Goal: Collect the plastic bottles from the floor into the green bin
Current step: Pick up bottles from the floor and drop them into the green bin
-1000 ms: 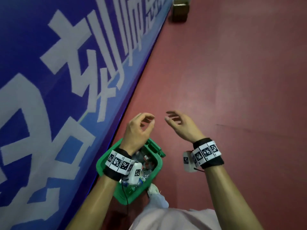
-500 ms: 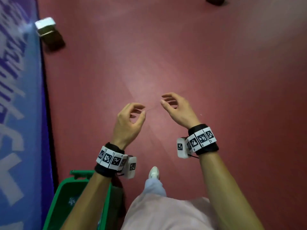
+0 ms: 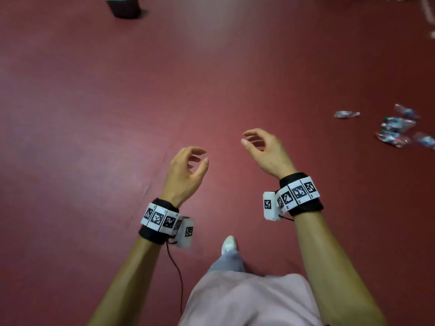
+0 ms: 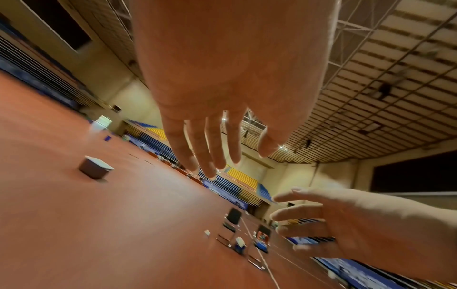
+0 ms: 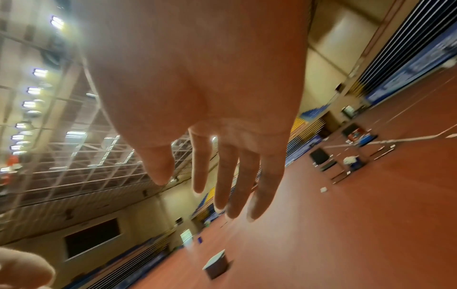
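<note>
Bottles (image 3: 397, 128) blurred at edge; hands (image 3: 186, 175) empty.

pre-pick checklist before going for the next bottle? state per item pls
1. Left hand free: ok, fingers loosely curled, holding nothing.
2. Right hand free: ok, holding nothing.
3. Plastic bottles in sight: ok, a cluster lies on the red floor to the right, with one bottle apart on its left.
4. Path to them: ok, bare floor between.
5. Green bin located: not ok, it shows in no current view.
6. Bottle caps or contents: cannot tell, too blurred.
</note>
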